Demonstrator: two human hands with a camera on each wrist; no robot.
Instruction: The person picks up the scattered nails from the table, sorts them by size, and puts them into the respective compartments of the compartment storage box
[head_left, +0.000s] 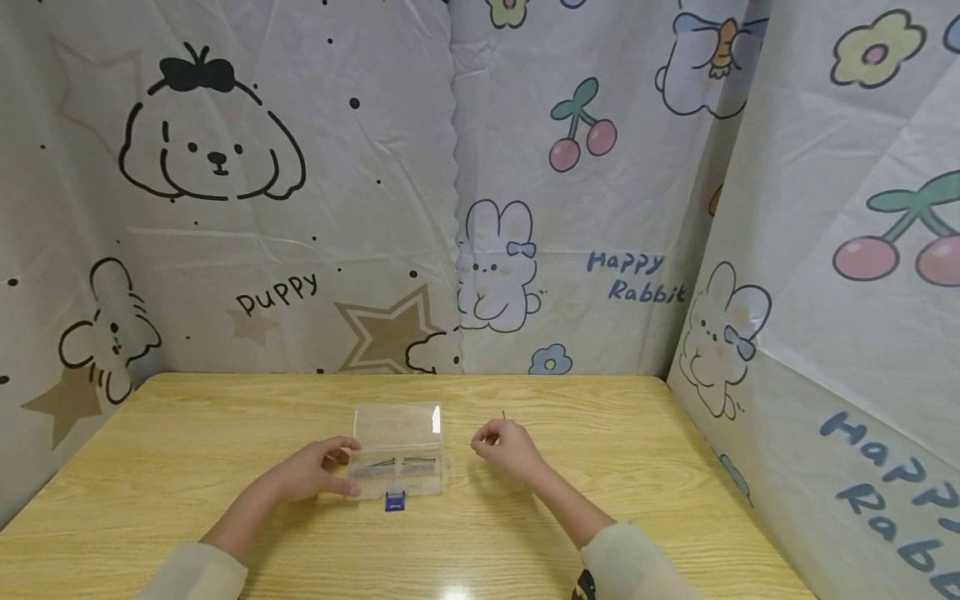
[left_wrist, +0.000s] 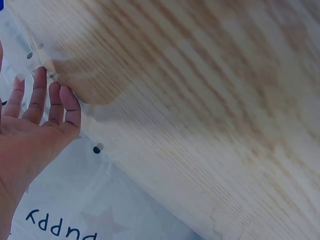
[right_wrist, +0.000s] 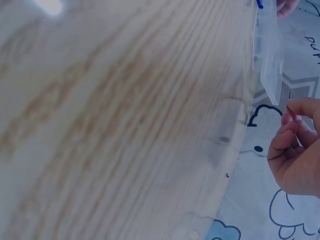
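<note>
A clear plastic box with a blue latch lies on the table, its transparent lid raised at the back. Long, thin metal screws or nails lie in its two compartments. My left hand holds the box at its left end, thumb by the front corner and fingers by the back one. To the right of the box, my right hand is raised and pinches a thin, dark, needle-like piece between thumb and fingertips. Most of that piece is hidden by the fingers.
The wooden table ends at a printed cloth hanging behind it. More cloth closes off the right side, with another stretch along the left.
</note>
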